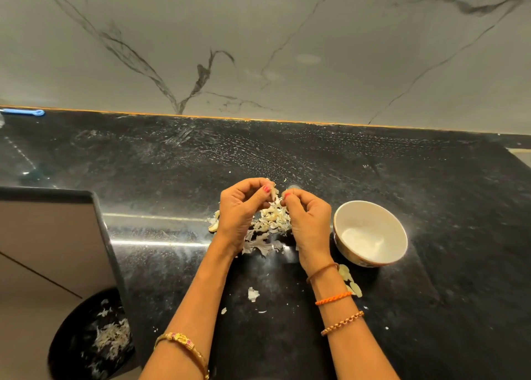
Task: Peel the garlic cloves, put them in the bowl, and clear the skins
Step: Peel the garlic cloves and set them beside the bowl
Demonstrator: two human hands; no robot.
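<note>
My left hand [240, 210] and my right hand [309, 219] meet above the black counter, fingertips together, pinching a small garlic clove [275, 193] with papery skin hanging from it. Below them lies a pile of garlic skins and cloves [268, 224]. A white bowl [370, 233] stands just right of my right hand; its inside looks bare. A few peeled cloves [349, 279] lie on the counter beside my right wrist, below the bowl. Loose skin scraps [253, 294] lie between my forearms.
A black bin [92, 336] holding garlic skins stands on the floor at the lower left, below the counter's edge [106, 236]. A blue object [24, 112] lies at the far left by the marble wall. The counter's right corner ends at the far right.
</note>
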